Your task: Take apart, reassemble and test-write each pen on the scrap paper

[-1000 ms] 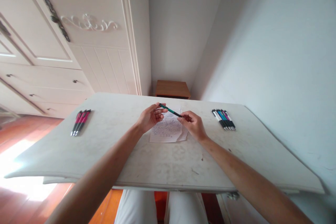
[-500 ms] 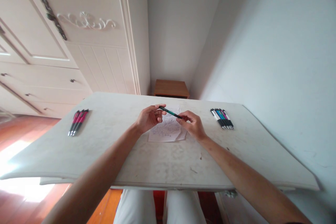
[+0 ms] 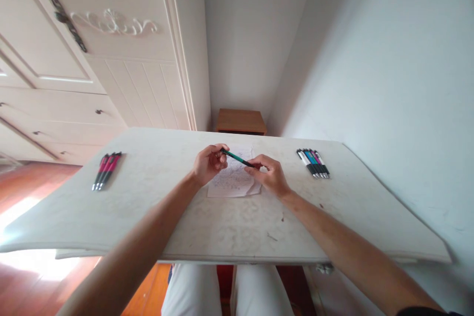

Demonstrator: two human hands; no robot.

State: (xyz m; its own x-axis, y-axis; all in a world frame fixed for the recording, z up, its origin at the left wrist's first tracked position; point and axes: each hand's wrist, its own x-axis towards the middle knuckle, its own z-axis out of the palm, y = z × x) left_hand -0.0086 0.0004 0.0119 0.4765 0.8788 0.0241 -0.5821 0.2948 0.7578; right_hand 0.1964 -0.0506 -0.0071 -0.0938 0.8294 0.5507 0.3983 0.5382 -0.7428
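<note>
A green and black pen (image 3: 238,158) is held slantwise above the papers, between my two hands. My left hand (image 3: 210,164) pinches its upper black end between thumb and finger, the other fingers curled. At the lower black end, my right hand (image 3: 269,174) grips the pen with its fingertips, so the tip is partly hidden. Beneath lie sheets of paper (image 3: 229,185) covered in handwriting, partly hidden by the hands.
Three pink and black pens (image 3: 106,171) lie side by side at the left of the white table (image 3: 148,227). Several white, blue and purple pens (image 3: 313,163) lie in a row at the right. A small wooden stand (image 3: 241,121) is beyond the far edge; a cabinet (image 3: 140,84) rises at left.
The view has shifted slightly. Both hands keep their hold on the pen, and its green barrel shows a little more beside my left fingers.
</note>
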